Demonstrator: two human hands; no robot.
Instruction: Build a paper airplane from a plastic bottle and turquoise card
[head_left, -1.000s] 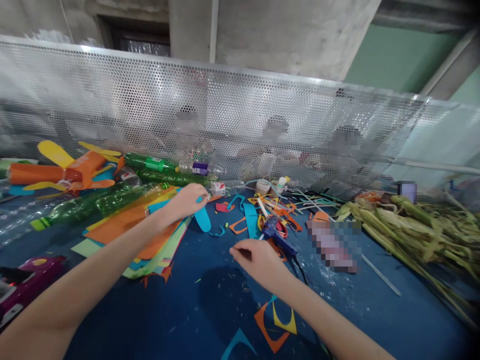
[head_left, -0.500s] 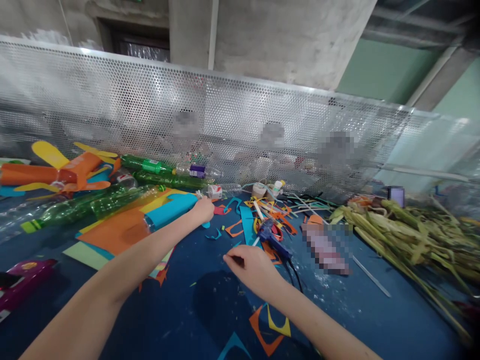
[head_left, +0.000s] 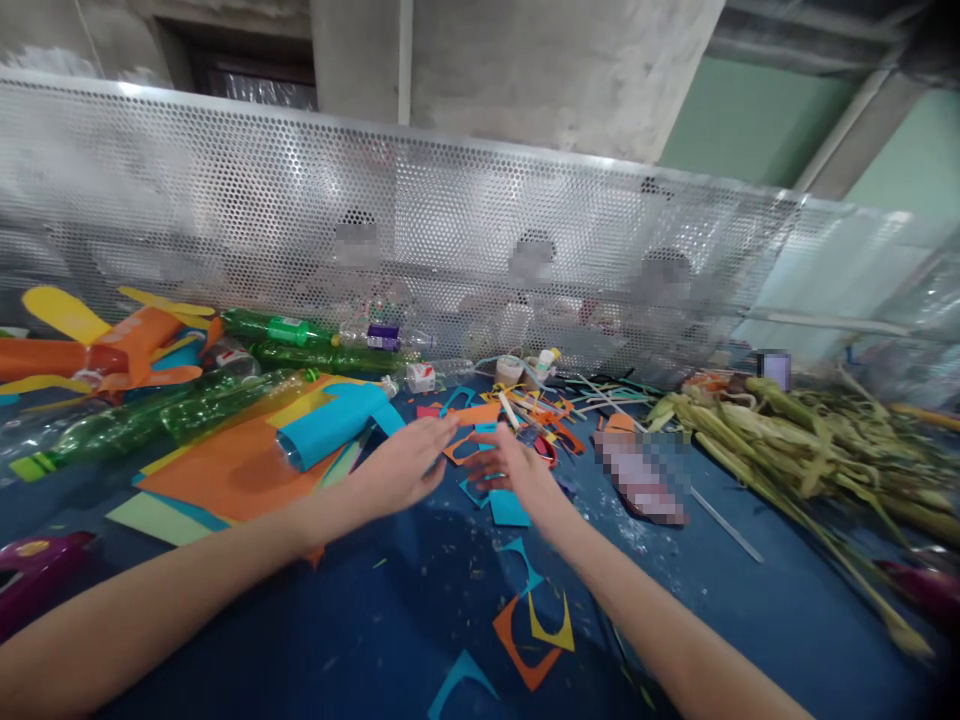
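My left hand [head_left: 409, 462] reaches over the blue table [head_left: 360, 610], its fingertips at an orange paper strip [head_left: 477, 414]; whether it grips the strip is unclear. My right hand [head_left: 511, 468] is just right of it, fingers spread, above blue paper pieces [head_left: 510, 508]. A blue glue gun lies mostly hidden behind my right hand. Left of my hands, a bottle wrapped in blue paper [head_left: 330, 425] rests on orange and yellow sheets [head_left: 240, 470], with a blue paper flap at its neck end.
Green bottles [head_left: 187, 405] and an orange paper-covered bottle with yellow blades [head_left: 112, 355] lie at left. Corn husks [head_left: 787, 450] and a pixelated item [head_left: 641, 480] are at right. A perforated metal screen [head_left: 465, 220] stands behind, with people beyond it. Cut paper scraps [head_left: 525, 640] lie in front.
My left hand has left the bottle neck and moved right, near the orange strip. My right hand has moved up and opened. A blue flap now shows beside the bottle neck.
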